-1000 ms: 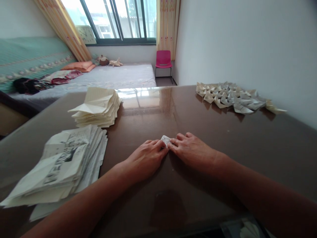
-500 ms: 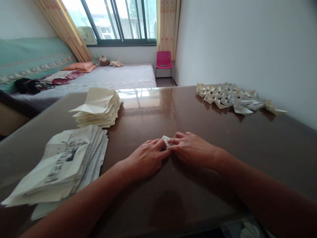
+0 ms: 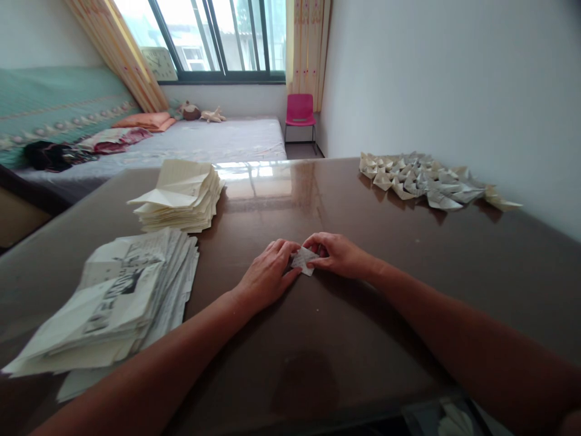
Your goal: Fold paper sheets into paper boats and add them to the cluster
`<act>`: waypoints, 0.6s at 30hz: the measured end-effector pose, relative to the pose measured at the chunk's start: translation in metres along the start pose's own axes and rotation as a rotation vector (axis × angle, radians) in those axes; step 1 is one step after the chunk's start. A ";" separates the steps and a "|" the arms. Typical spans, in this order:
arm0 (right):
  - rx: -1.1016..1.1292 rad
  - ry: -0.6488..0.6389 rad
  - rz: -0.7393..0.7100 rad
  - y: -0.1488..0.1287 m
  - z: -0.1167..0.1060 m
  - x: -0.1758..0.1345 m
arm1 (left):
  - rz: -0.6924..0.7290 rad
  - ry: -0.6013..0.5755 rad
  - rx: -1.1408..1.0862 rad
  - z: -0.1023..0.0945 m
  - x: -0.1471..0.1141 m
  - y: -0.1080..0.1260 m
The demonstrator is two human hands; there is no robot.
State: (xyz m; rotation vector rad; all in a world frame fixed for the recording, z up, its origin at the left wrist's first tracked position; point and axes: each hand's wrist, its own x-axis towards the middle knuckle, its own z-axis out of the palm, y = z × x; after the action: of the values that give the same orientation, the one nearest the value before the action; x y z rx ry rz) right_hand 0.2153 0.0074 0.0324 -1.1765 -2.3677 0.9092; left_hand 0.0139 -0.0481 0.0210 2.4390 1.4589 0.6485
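Note:
A small folded piece of printed paper [image 3: 304,260], roughly diamond-shaped, is between my two hands just above or on the brown tabletop. My left hand [image 3: 271,270] grips its left side, fingertips at the upper edge and thumb at the lower. On the other side my right hand [image 3: 334,255] pinches the paper, its thumb lying across the front face and its fingers curled behind the upper corner. Whether the paper touches the table, I cannot tell.
A stack of newspaper sheets [image 3: 131,290] lies at the left, with a pile of cream paper [image 3: 181,197] behind it. Several folded paper boats [image 3: 422,178] cluster at the back right near the wall. A bed [image 3: 227,139] and a pink chair [image 3: 300,110] stand beyond the table [image 3: 263,206].
My hands have drawn slightly apart, and the right hand has shifted a little up and left. More of the paper's face now shows between them.

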 end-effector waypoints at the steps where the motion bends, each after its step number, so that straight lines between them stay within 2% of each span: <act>1: 0.056 0.002 -0.002 -0.001 -0.001 0.000 | -0.005 0.006 -0.017 0.000 0.000 0.000; 6: 0.224 0.119 -0.118 -0.001 0.000 0.001 | -0.045 0.131 -0.141 -0.002 0.003 -0.001; 11: 0.115 0.239 -0.229 -0.002 0.003 -0.001 | -0.007 0.235 -0.220 -0.006 0.004 -0.003; 18: -0.028 0.252 -0.353 -0.003 0.005 -0.005 | 0.027 0.254 -0.103 -0.009 0.002 -0.002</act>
State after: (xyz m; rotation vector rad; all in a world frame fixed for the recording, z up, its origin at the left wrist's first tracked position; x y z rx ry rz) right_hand 0.2137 0.0000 0.0312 -0.7900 -2.2843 0.5762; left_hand 0.0088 -0.0462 0.0286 2.3695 1.4412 1.0448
